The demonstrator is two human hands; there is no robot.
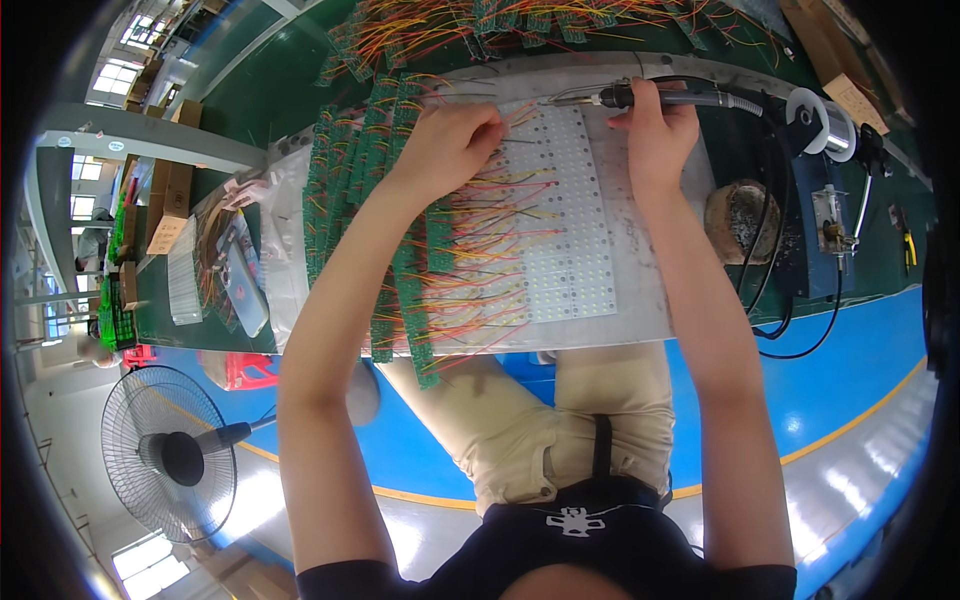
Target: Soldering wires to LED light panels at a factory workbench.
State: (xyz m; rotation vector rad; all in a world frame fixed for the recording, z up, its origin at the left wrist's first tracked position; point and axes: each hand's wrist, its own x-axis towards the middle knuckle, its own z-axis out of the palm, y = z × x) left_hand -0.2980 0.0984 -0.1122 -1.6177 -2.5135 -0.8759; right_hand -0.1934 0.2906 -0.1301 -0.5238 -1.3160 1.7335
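A white panel of small square parts (565,215) lies on a pale work board (650,300) before me. Red, yellow and orange wires (490,235) run from its left side to narrow green circuit boards (405,285). My left hand (452,140) pinches thin wires at the panel's upper left corner. My right hand (655,125) grips a soldering iron (640,97) by its dark handle, with the metal tip pointing left over the panel's top edge.
Rows of green boards (340,190) cover the left of the bench. A solder spool (825,120), a brown cleaning sponge holder (742,220) and a small stand (832,222) sit at right, with black cables (790,330). A floor fan (165,450) stands at lower left.
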